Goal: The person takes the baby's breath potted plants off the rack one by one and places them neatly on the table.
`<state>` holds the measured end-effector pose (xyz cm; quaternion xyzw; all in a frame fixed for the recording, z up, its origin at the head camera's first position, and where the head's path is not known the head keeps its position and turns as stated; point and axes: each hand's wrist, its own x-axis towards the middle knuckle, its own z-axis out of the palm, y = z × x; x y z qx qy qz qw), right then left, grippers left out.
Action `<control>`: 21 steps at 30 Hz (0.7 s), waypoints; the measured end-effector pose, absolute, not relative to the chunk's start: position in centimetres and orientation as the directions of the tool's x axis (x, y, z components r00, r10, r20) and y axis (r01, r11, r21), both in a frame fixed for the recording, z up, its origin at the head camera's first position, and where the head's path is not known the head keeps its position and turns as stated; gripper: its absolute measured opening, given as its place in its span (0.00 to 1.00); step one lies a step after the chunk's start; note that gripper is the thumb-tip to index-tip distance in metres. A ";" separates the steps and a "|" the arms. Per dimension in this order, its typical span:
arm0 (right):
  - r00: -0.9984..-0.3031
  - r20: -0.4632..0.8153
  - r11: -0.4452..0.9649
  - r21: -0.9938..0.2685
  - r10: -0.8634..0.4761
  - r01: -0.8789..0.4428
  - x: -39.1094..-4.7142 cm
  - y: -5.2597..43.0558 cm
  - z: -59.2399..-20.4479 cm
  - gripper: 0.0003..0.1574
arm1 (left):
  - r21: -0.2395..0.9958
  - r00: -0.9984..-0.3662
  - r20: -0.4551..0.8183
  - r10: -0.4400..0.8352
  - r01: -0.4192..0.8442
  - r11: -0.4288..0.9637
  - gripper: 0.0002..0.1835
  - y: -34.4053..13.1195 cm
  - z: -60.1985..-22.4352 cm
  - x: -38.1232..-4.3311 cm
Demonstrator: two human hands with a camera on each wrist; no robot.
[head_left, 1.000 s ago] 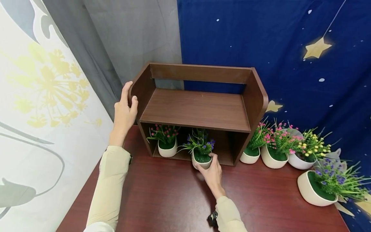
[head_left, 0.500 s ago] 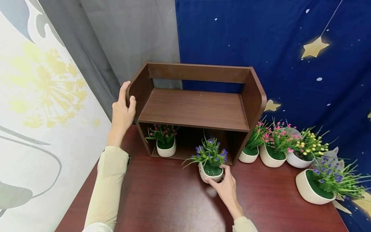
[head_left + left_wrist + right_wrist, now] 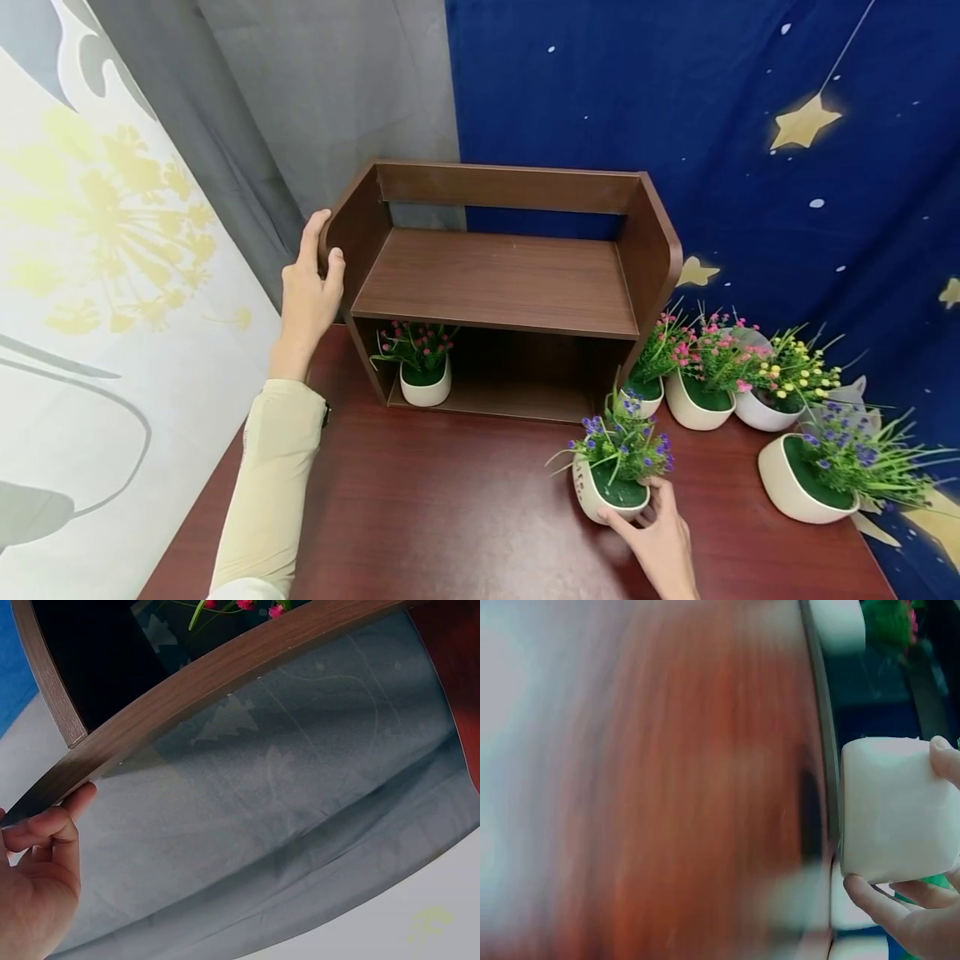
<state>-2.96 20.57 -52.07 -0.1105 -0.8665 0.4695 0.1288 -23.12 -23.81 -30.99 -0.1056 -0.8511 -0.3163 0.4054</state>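
Observation:
My right hand (image 3: 660, 537) holds a white pot of artificial purple flowers (image 3: 611, 492) between thumb and fingers, in front of the shelf's right end. In the right wrist view the pot's white wall (image 3: 900, 810) shows between the thumb and fingers. At the upper left, my left hand (image 3: 311, 287) grips the front edge of the brown wooden shelf's side panel (image 3: 352, 242). The left wrist view has thumb and fingers (image 3: 49, 840) pinching that panel's edge. A white pot with pink-red flowers (image 3: 425, 383) stands in the lower compartment at the left.
Right of the shelf stand several white flowerpots: pots with pink flowers (image 3: 701, 404), one with yellow flowers (image 3: 772, 408) and a tilted one with purple flowers (image 3: 810, 483). All are on the dark red table (image 3: 450, 500). Curtains (image 3: 570, 83) hang behind.
My right hand has carried the purple flowerpot out of the lower compartment, toward me and to the right. The left hand stays on the shelf's side; the head view shifts slightly.

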 end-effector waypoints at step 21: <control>-0.812 0.163 0.495 -0.852 0.560 0.170 -4.3 32.6 -57.0 0.46 | 0.446 -0.645 0.760 -0.072 0.437 0.781 0.25 -23.8 -31.1 -23.1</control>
